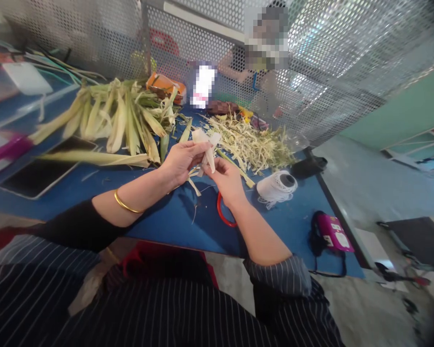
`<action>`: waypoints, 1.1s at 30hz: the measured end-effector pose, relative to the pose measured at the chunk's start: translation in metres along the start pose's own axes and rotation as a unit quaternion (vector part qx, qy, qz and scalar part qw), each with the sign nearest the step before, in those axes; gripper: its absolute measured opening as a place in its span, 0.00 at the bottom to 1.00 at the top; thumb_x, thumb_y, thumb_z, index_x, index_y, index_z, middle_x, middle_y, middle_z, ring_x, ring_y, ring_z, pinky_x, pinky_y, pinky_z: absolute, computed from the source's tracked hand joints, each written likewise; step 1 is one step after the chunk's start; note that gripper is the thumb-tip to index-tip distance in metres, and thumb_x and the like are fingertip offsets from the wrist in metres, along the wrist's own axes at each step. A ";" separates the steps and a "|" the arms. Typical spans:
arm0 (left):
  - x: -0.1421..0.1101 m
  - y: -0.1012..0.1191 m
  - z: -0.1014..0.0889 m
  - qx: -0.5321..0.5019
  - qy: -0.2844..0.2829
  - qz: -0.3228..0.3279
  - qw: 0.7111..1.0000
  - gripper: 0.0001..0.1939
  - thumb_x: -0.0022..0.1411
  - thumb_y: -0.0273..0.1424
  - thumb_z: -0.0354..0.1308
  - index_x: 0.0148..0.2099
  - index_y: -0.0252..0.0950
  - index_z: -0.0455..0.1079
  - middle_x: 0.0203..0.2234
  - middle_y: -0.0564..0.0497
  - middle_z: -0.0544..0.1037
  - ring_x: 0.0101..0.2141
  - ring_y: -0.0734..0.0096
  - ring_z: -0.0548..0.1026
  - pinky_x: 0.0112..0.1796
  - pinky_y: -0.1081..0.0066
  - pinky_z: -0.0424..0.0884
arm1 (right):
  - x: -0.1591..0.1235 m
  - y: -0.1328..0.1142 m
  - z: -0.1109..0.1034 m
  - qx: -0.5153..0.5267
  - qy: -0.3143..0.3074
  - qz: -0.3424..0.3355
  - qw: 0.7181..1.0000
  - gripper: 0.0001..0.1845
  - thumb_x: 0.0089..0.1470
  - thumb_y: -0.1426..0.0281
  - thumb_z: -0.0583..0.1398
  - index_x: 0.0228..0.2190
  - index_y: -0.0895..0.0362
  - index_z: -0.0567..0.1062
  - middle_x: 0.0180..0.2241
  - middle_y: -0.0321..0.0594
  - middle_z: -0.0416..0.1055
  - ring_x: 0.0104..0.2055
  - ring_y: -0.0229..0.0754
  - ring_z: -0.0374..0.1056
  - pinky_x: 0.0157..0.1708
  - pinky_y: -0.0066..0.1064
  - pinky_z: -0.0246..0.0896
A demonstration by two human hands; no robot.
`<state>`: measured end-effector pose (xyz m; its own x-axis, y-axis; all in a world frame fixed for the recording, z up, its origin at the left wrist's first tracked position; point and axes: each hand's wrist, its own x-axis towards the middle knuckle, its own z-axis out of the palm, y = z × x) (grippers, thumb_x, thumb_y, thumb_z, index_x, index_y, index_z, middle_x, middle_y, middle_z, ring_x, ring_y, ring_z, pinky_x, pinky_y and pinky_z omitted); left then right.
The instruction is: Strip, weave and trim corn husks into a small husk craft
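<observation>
Over the blue table, both my hands meet at a pale folded corn husk [210, 150]. My left hand [184, 159] pinches its upper left part between thumb and fingers. Lower down, my right hand [227, 176] has its fingertips closed on the husk's near end. A few narrow husk strips [194, 187] lie beneath the hands. The red ring handle [222, 212] of what may be scissors shows beside my right wrist, the rest hidden under the hand. Right of that stands a spool of white string [277, 187] with loose loops at its base.
Long corn husks [119, 115] are heaped at the left, near a dark flat tablet-like slab [47, 166]. Shredded husk strips [253, 144] pile up behind my hands. A magenta device [335, 232] with a black strap lies near the table's right edge. Perforated metal mesh [217, 29] borders the back; a person sits beyond.
</observation>
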<state>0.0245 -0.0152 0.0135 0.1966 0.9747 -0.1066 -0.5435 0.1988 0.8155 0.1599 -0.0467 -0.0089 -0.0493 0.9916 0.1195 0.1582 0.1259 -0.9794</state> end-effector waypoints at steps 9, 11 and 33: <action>0.002 0.001 -0.001 -0.013 0.055 0.012 0.998 0.05 0.51 0.25 0.68 0.31 0.30 0.74 0.28 0.48 0.80 0.29 0.76 0.77 0.38 0.74 0.75 | -0.001 -0.004 -0.003 0.040 0.025 0.004 0.999 0.03 0.50 0.68 0.60 0.27 0.53 0.74 0.23 0.33 0.72 0.26 0.37 0.67 0.33 0.31 0.64; 0.004 0.002 -0.002 -0.009 0.067 0.017 0.998 0.05 0.50 0.25 0.68 0.31 0.30 0.75 0.28 0.49 0.80 0.29 0.78 0.77 0.38 0.75 0.75 | -0.002 -0.009 -0.004 0.046 0.021 0.010 0.999 0.03 0.50 0.69 0.60 0.27 0.53 0.74 0.22 0.33 0.72 0.25 0.37 0.67 0.32 0.32 0.65; -0.004 -0.002 -0.006 0.135 0.001 0.015 0.991 0.12 0.44 0.34 0.72 0.30 0.33 0.77 0.26 0.51 0.78 0.27 0.75 0.74 0.29 0.75 0.68 | -0.003 -0.008 -0.014 -0.024 0.017 -0.035 0.999 0.08 0.51 0.72 0.60 0.31 0.57 0.80 0.24 0.34 0.72 0.26 0.34 0.65 0.30 0.30 0.60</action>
<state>0.0204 -0.0186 0.0088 0.1826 0.9799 -0.0803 -0.3102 0.1349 0.9411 0.1728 -0.0507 0.0012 -0.0277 0.9806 0.1940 0.2023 0.1956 -0.9596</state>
